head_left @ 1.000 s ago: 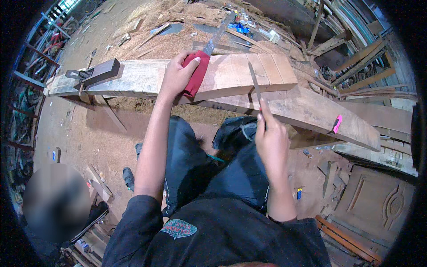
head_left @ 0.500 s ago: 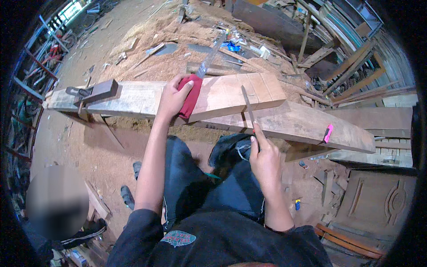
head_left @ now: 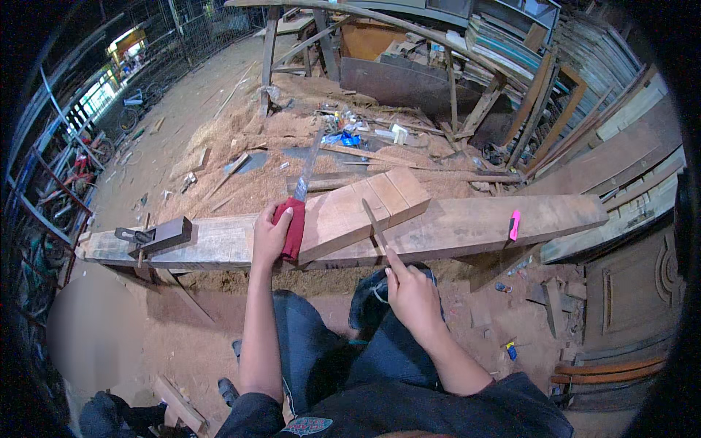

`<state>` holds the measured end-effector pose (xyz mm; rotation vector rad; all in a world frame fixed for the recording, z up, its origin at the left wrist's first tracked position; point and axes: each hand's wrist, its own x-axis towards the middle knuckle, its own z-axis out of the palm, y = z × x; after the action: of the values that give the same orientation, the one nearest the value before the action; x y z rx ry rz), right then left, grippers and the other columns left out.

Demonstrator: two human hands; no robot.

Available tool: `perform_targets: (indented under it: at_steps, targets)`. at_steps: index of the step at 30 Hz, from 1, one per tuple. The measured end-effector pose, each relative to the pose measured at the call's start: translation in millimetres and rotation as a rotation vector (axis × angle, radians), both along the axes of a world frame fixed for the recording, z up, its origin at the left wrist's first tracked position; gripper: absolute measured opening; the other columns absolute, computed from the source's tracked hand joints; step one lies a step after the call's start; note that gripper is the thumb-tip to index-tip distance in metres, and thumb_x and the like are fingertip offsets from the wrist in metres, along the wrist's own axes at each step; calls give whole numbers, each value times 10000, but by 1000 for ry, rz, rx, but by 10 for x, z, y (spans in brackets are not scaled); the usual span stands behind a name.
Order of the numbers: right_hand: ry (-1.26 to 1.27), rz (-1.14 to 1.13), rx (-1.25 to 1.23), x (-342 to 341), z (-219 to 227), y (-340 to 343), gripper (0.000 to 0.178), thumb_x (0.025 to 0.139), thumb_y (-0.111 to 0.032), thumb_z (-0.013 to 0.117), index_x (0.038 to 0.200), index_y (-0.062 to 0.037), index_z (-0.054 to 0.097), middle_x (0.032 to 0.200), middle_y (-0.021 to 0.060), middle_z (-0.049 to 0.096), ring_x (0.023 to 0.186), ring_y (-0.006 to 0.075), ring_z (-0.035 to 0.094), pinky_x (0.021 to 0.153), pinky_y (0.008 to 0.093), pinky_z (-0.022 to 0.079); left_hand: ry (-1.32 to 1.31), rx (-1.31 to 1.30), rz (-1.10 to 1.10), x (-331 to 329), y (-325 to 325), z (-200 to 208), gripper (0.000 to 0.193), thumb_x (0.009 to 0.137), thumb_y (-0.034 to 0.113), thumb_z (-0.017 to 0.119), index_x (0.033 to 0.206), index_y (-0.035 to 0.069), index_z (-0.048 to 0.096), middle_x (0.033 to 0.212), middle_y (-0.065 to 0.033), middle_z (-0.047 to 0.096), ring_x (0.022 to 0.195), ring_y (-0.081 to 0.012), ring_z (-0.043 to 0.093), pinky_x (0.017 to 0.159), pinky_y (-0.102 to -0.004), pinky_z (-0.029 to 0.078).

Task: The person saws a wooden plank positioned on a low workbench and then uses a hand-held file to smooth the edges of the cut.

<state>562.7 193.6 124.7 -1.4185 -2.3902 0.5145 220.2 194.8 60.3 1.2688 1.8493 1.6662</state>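
Upright in my left hand (head_left: 273, 237) is a long tapering metal blade (head_left: 308, 169), gripped by its red, wrapped-looking handle (head_left: 293, 230). The handle is against the left part of a squared wood block (head_left: 332, 223), and the blade points away beyond the block. My right hand (head_left: 415, 298) closes round a narrow dark metal tool like a file (head_left: 375, 225), index finger stretched along it. Its tip lies over the block near some lines drawn across the wood. Beneath the block runs a long thick timber beam (head_left: 475, 230).
A wooden hand plane (head_left: 164, 235) sits on the beam's left part, a pink cutter-like tool (head_left: 515, 225) on its right. Sawdust and scraps (head_left: 241, 168) cover the ground beyond. Stacked boards and a carved panel (head_left: 635, 285) stand at right. Another person (head_left: 109, 412) is at lower left.
The view has tilted up, so the beam and both hands sit lower in the picture and more of the yard shows. Both hands keep their grips, with little shift against the block.
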Motion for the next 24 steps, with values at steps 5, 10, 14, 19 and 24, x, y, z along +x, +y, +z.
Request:
perform_targets:
  at_steps: [5, 10, 14, 19, 24]
  targets:
    - [110, -9, 52, -136, -112, 304, 476, 1047, -259, 607, 1516, -179, 593, 999, 302, 743, 844, 492, 729, 795, 601, 593, -97, -39, -42, 49, 0, 65, 324, 1042, 183, 695, 1298, -16, 691, 1107, -122, 772, 1011, -166, 706, 921, -339, 555]
    - [175, -17, -10, -182, -41, 558, 418, 1046, -231, 609, 1449, -133, 660, 1049, 301, 739, 955, 490, 719, 866, 586, 574, -89, -29, -16, 68, 5, 42, 323, 1040, 190, 697, 1286, -20, 696, 1095, -109, 771, 989, -156, 705, 916, -330, 557]
    - [412, 0, 87, -12, -130, 475, 419, 1046, -204, 616, 1453, -117, 661, 1070, 294, 735, 990, 493, 706, 865, 557, 567, -61, -21, -7, 24, 17, 32, 316, 1035, 197, 701, 1267, -18, 704, 1086, -114, 769, 1000, -164, 704, 918, -331, 551]
    - [426, 9, 59, 166, -215, 274, 442, 1043, -194, 630, 1478, -120, 642, 1103, 290, 735, 1015, 486, 704, 878, 534, 563, -14, -41, -9, 17, -22, 33, 305, 1034, 207, 698, 1243, -15, 709, 1083, -117, 769, 1015, -173, 701, 918, -334, 546]
    - [392, 35, 52, 208, -243, 177, 456, 1046, -194, 637, 1482, -62, 620, 1175, 294, 730, 1075, 477, 706, 920, 516, 564, -109, -16, -46, 23, 46, -79, 312, 1038, 216, 697, 1250, -14, 710, 1078, -109, 764, 1002, -161, 693, 917, -328, 546]
